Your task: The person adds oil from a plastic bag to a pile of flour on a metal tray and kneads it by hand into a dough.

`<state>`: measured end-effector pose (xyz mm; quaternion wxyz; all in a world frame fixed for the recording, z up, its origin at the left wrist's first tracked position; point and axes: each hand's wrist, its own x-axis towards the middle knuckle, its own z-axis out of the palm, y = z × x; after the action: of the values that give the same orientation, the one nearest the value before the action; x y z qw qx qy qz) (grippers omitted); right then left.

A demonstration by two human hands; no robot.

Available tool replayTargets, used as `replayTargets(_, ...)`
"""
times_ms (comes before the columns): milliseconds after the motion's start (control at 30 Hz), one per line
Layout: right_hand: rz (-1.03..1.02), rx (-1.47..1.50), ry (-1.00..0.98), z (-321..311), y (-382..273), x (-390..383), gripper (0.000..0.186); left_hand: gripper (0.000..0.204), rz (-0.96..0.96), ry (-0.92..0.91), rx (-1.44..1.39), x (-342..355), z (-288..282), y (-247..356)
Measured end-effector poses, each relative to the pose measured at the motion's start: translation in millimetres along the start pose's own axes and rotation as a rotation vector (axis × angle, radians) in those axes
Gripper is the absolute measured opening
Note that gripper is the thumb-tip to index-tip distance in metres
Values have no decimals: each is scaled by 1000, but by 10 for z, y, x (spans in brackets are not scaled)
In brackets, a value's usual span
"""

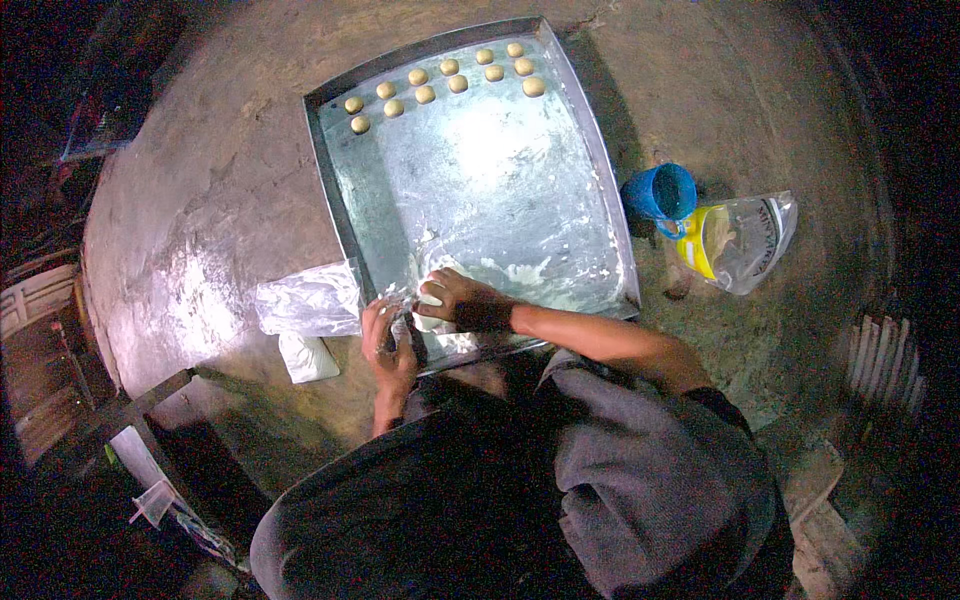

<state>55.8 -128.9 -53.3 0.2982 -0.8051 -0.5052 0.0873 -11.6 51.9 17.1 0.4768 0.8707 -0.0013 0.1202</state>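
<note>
At the near left corner of a large metal tray (450, 180), both hands work close together. My left hand (388, 338) is closed on crinkled clear plastic (402, 296). Beside it, my right hand (468, 302) curls over a white lump (430, 312); whether this is dough or a filled bag cannot be told. White flour (515, 282) is smeared over the tray around the hands. At the tray's far end, several round, pale yellow dough balls (457, 84) sit in two rows.
Left of the tray lie a flour-dusted plastic sheet (308, 298) and a small white packet (308, 358). To the right, a blue mug (660, 192) lies tilted near the raised tray rim (598, 130), with a clear and yellow plastic bag (742, 245) beside it. Everything rests on a concrete floor (230, 180).
</note>
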Motion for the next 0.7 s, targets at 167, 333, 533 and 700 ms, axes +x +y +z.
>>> replayTargets(167,-166,-188,197,165,231,-30,39,32,-7,-101,43,122,-44,84)
replayTargets(333,191,-130,-147,-653,260,-335,48,34,28,-19,21,41,-58,-16)
replayTargets(533,430,-195,71,-1081,-214,-510,60,40,6,-57,71,83,-66,126)
replayTargets(700,273,-91,227,-887,136,-400,55,39,9,-63,61,112,-47,158)
